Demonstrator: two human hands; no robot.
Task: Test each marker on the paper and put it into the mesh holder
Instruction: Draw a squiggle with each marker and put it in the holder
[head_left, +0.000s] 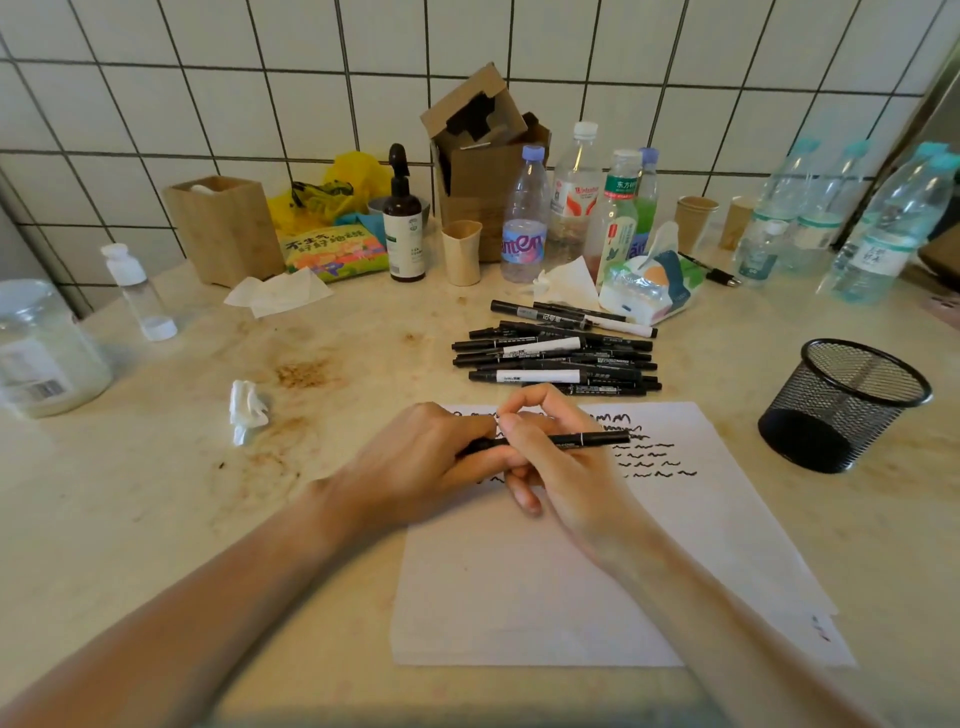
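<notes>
From my end the left end of the marker is buried inside the left hand and right hand, so I can't tell if a cap is on there, and the hands also cover the left part of the squiggles on the paper. The jar gets chopped by the left edge. Print on the pile of markers and the bottles is too small for me to read.

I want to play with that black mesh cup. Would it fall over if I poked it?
Probably yes. The mesh holder looks empty and see-through, so it's likely light and would slide or tip. It's round, so once on its side it might roll across the smooth table.
</notes>
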